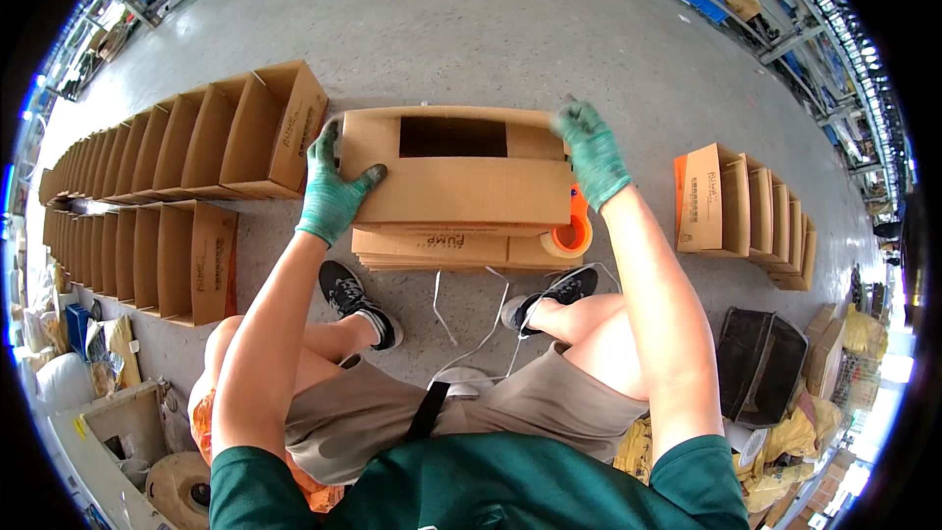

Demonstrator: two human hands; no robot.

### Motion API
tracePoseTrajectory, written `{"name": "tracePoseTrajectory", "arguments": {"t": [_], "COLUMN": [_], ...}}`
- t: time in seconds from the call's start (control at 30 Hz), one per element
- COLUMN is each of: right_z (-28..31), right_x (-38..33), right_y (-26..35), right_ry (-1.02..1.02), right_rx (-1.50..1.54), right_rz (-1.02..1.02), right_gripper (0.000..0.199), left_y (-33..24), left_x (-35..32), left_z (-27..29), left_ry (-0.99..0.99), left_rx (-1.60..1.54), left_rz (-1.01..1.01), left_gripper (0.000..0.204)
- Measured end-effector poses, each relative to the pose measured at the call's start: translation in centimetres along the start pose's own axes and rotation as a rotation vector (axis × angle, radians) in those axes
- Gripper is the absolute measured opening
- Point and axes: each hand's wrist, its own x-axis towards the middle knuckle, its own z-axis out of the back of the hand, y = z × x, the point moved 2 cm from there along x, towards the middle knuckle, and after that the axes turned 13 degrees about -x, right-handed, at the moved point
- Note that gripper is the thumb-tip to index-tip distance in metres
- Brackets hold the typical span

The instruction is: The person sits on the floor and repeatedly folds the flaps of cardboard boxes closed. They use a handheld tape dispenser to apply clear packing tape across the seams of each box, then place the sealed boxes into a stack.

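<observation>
I am seated, holding a brown cardboard box (461, 186) between both gloved hands. My left hand (334, 191) in a green glove grips its left side, thumb across the near flap. At the far right corner, my right hand (592, 152) presses on the box. The box top is partly folded, with a dark gap showing between the flaps. It rests on a stack of flat cardboard blanks (442, 250) on the floor. An orange tape roll (572, 231) sits beside the box under my right wrist.
Two long rows of assembled open boxes (196, 137) stand to my left, a shorter row (751, 211) to my right. White straps (471, 319) lie by my shoes. A dark crate (760, 363) is at right; shelves line the far edge of the concrete floor.
</observation>
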Motion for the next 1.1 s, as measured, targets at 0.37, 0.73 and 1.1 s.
{"name": "tracePoseTrajectory", "arguments": {"t": [0.37,0.73,1.1], "right_z": [-4.2,-4.4,-2.6], "right_x": [-2.0,-3.0,-1.1], "right_y": [0.1,0.2,-8.8], "right_ry": [-0.146,-0.132,0.331], "right_rx": [-0.414,-0.412,-1.223], "right_rz": [0.316,0.267,0.027], "right_gripper": [0.055,0.058,0.042], "left_y": [4.6,3.9,4.1], "left_x": [0.2,1.2,0.8], "left_z": [0.6,0.4,0.9], "left_ry": [0.047,0.109,0.091], "left_rx": [0.046,-0.13,-0.15], "left_rz": [0.066,0.211,0.295], "left_gripper": [0.048,0.051,0.052]}}
